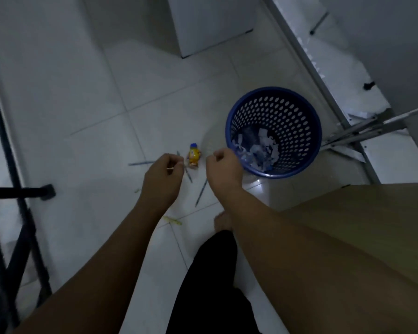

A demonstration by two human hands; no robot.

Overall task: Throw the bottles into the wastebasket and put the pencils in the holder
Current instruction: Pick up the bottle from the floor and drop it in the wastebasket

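Observation:
A small yellow bottle (194,157) with a blue cap lies on the white tile floor between my two hands. To its right stands the blue perforated wastebasket (273,89), with paper scraps and clear bottles inside. Thin blue pencils lie on the floor: one (140,162) to the left of my left hand, one (188,175) under it, and one (201,192) between my forearms. My left hand (163,175) is closed on a thin pale stick that looks like a pencil. Over the basket's left rim, my right hand (223,168) is curled into a fist with nothing visible in it.
A wooden tabletop (362,225) juts in at the right. A black metal frame (3,150) runs along the left. A white cabinet (210,22) stands at the back, and metal legs (362,131) lie right of the basket. My foot (223,221) and a yellowish scrap (173,221) are on the floor.

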